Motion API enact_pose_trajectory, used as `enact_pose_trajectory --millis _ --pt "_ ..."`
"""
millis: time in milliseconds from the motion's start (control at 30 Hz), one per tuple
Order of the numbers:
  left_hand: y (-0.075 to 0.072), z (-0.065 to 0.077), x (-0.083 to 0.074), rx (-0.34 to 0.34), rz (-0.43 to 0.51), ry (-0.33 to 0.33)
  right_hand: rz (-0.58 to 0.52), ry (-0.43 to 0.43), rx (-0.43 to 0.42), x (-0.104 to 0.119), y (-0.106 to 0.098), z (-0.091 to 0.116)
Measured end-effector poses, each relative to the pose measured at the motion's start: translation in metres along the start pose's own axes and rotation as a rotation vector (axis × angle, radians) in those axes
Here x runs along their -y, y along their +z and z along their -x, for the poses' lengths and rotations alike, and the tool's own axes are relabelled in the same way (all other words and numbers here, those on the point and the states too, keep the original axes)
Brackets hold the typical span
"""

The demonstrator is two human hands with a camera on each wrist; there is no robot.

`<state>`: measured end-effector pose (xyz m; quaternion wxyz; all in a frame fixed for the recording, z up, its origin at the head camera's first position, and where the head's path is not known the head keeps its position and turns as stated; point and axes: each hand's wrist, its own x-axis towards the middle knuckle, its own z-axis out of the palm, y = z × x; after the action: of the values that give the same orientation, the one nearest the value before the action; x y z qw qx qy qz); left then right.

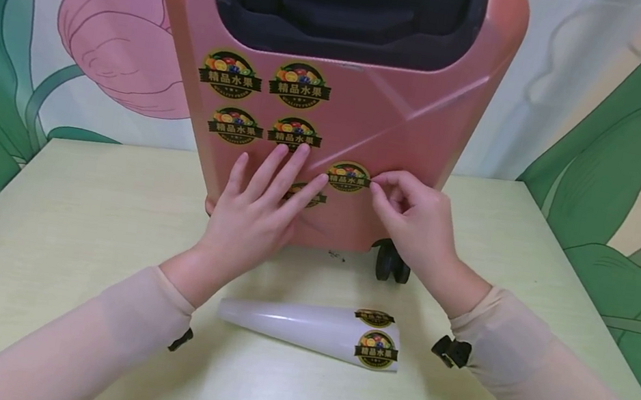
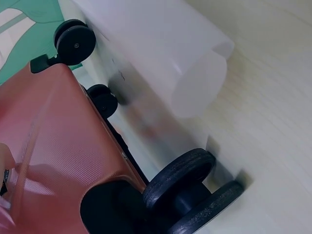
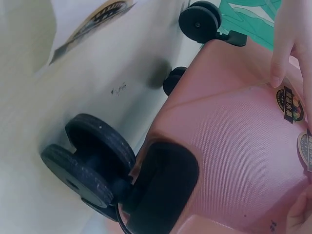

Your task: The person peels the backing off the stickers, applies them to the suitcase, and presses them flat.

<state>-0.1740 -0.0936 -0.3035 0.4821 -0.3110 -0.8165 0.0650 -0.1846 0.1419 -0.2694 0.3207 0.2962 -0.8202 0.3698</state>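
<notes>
A pink suitcase [image 1: 393, 128] stands upright on the table. My right hand [image 1: 419, 225] pinches the right end of a round fruit-picture sticker [image 1: 349, 177] on its lower front. Spread flat against the shell, my left hand [image 1: 252, 221] has its index fingertip at that sticker's left end. Under this hand, another sticker [image 1: 313, 197] is partly covered. Above the fingers, several matching stickers [image 1: 231, 74] sit in two rows, one overlapped by fingertips. In the right wrist view, the pinched sticker [image 3: 305, 150] shows at the right edge, near the right thumb [image 3: 298, 214].
A curled white sticker sheet [image 1: 289, 325] with two stickers on its right end lies on the table [image 1: 106, 216] in front of the suitcase. Black wheels [image 1: 393, 261] support the suitcase, and a black handle recess [image 1: 349, 11] tops it. A leaf-patterned backdrop [image 1: 611, 167] hangs behind.
</notes>
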Motion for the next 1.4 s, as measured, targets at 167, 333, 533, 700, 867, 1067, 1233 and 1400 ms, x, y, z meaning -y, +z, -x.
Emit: enact_pose_trajectory --millis 167,333,533,700,867,1067,1233,1400 --pt "0.000 0.000 0.001 -0.018 0.013 0.004 0.144 -0.071 -0.026 0.001 -0.001 0.001" --pt "-0.001 -0.002 0.003 -0.027 0.008 0.023 0.202 -0.111 -0.050 -0.001 -0.001 0.002" --pt "-0.008 -0.016 0.011 -0.047 0.046 -0.003 0.201 -0.120 -0.055 -0.004 -0.002 0.004" --pt "-0.019 -0.040 0.023 -0.111 0.032 -0.043 0.195 -0.242 -0.021 -0.009 0.001 0.011" --pt "-0.034 -0.069 0.040 -0.114 0.022 -0.085 0.221 -0.502 0.015 -0.014 0.004 0.019" --pt "-0.042 -0.090 0.042 -0.088 0.029 -0.111 0.230 -0.660 0.091 -0.020 0.009 0.028" --pt "-0.043 -0.097 0.037 -0.049 0.065 -0.093 0.300 -0.699 0.155 -0.024 0.012 0.028" --pt "-0.046 -0.097 0.035 0.009 0.077 -0.091 0.517 -0.774 0.174 -0.025 0.017 0.028"
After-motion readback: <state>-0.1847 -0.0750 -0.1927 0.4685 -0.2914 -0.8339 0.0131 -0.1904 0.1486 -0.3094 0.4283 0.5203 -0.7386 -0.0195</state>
